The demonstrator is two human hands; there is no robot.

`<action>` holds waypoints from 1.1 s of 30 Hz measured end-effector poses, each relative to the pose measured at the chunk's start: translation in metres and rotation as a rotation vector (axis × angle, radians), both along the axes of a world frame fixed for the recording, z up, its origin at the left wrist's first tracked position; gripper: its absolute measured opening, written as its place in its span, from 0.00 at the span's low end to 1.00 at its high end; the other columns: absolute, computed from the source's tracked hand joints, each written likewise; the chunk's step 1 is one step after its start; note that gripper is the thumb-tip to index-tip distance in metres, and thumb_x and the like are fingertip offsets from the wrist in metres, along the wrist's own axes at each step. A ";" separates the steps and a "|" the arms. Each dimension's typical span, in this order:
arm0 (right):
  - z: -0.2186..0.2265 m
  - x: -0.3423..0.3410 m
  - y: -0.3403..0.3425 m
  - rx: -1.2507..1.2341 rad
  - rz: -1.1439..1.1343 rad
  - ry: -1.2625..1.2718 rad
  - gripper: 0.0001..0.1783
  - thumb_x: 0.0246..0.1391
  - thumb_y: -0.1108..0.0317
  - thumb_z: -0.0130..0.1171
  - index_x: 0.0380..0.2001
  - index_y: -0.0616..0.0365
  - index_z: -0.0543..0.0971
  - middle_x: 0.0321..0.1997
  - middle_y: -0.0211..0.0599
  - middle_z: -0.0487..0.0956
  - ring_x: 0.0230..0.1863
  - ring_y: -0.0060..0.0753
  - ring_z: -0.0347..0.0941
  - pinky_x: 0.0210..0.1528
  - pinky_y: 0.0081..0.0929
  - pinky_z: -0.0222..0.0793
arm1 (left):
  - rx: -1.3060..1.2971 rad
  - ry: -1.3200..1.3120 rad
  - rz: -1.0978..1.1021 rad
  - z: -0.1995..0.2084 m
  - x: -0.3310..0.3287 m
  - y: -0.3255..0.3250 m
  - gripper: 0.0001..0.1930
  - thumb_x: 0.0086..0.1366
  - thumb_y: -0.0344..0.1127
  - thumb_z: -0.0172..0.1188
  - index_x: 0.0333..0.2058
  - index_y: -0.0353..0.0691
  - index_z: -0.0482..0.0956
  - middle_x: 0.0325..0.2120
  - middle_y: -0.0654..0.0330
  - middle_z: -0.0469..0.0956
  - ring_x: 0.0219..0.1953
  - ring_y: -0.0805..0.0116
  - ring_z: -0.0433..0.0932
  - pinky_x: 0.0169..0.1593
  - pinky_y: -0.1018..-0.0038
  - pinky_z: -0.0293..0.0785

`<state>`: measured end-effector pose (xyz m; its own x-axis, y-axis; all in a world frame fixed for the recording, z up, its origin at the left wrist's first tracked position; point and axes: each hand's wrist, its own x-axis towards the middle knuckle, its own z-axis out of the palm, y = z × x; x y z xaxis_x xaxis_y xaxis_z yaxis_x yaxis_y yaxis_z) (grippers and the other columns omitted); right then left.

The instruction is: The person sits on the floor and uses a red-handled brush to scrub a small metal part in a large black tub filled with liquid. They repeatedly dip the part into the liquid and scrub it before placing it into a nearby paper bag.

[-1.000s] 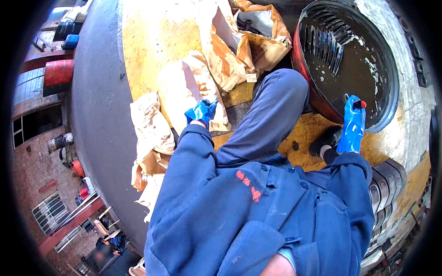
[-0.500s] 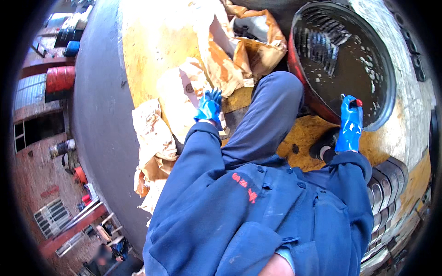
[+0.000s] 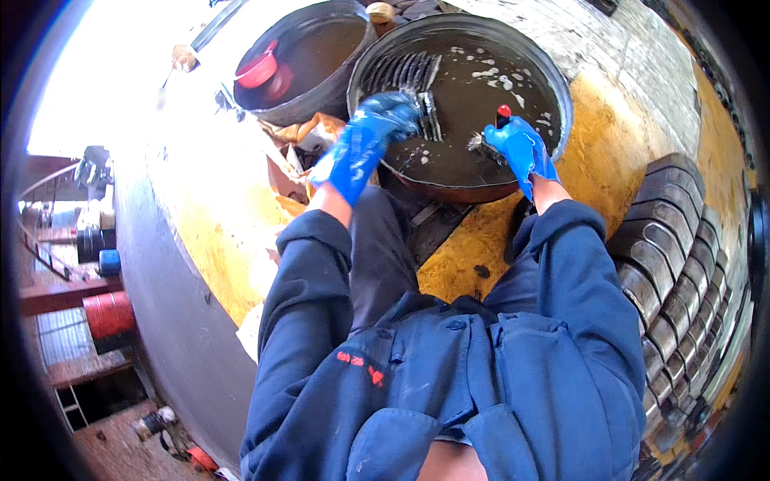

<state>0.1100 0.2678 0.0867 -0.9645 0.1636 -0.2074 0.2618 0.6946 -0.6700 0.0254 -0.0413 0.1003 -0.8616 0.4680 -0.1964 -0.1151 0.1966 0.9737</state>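
Observation:
My right hand (image 3: 520,151), in a blue rubber glove, is closed around a brush (image 3: 480,144) with pale bristles and a red-tipped dark handle. It is over the near right part of a round tub (image 3: 561,104) of murky brown liquid with patches of foam. My left hand (image 3: 370,138), also gloved in blue, reaches over the tub's left rim. Its fingers are smeared by motion, beside dark ribbed metal parts (image 3: 431,119) that lie partly in the liquid. Whether it grips one of them is hidden.
A second round tub (image 3: 309,104) stands to the left, with a red dipper (image 3: 258,70) in it. Crumpled brown paper sacks (image 3: 285,164) lie by my left knee. Stacked curved metal parts (image 3: 662,216) line the right side, on a yellow-stained floor (image 3: 609,136).
My view has turned left, bringing the second tub in. My left hand has moved from above the paper sacks to the ribbed parts in the tub. The right hand, holding the brush, has moved over the liquid.

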 end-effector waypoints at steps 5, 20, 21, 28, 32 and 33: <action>-0.022 -0.017 0.030 -0.027 -0.212 -0.082 0.27 0.51 0.43 0.61 0.40 0.55 0.84 0.40 0.53 0.84 0.46 0.53 0.82 0.50 0.44 0.74 | -0.628 0.306 -0.455 -0.078 0.009 0.099 0.45 0.56 0.51 0.72 0.67 0.33 0.64 0.58 0.45 0.77 0.60 0.49 0.76 0.64 0.63 0.72; 0.047 -0.037 0.025 0.029 -0.160 -0.093 0.26 0.57 0.47 0.51 0.49 0.51 0.85 0.52 0.50 0.82 0.56 0.54 0.78 0.61 0.43 0.73 | -1.087 0.520 -0.901 -0.102 0.009 0.165 0.46 0.51 0.56 0.71 0.64 0.36 0.69 0.55 0.42 0.78 0.57 0.44 0.77 0.60 0.56 0.74; 0.040 -0.039 0.024 0.050 -0.142 -0.085 0.26 0.57 0.48 0.51 0.49 0.51 0.85 0.52 0.50 0.82 0.56 0.54 0.78 0.61 0.43 0.73 | -1.107 0.525 -0.927 -0.105 0.012 0.165 0.45 0.51 0.56 0.71 0.63 0.37 0.69 0.55 0.43 0.77 0.58 0.45 0.77 0.60 0.56 0.73; 0.052 -0.032 0.028 -0.012 -0.104 -0.098 0.24 0.58 0.49 0.52 0.47 0.50 0.85 0.50 0.49 0.83 0.53 0.53 0.80 0.58 0.44 0.75 | -1.217 0.488 -1.018 -0.061 0.030 0.185 0.42 0.53 0.58 0.69 0.62 0.38 0.71 0.57 0.45 0.77 0.59 0.46 0.76 0.62 0.57 0.72; 0.052 -0.029 0.028 -0.039 -0.090 -0.072 0.22 0.58 0.50 0.52 0.46 0.49 0.86 0.49 0.48 0.84 0.52 0.52 0.81 0.57 0.44 0.76 | -1.018 0.518 -0.982 -0.092 0.010 0.156 0.43 0.52 0.56 0.70 0.62 0.37 0.71 0.58 0.44 0.75 0.60 0.47 0.75 0.63 0.57 0.71; 0.050 -0.030 0.029 -0.033 -0.085 -0.081 0.22 0.58 0.50 0.52 0.46 0.48 0.86 0.49 0.48 0.84 0.52 0.51 0.81 0.56 0.44 0.76 | -1.077 0.488 -1.039 -0.090 0.007 0.156 0.43 0.51 0.54 0.71 0.63 0.37 0.70 0.60 0.45 0.74 0.60 0.47 0.75 0.63 0.57 0.71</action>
<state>0.0800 0.2965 0.1366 -0.9273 0.2362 -0.2903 0.3730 0.6458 -0.6662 0.0325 0.1150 0.0107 -0.3424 0.7015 -0.6250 0.7774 0.5851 0.2309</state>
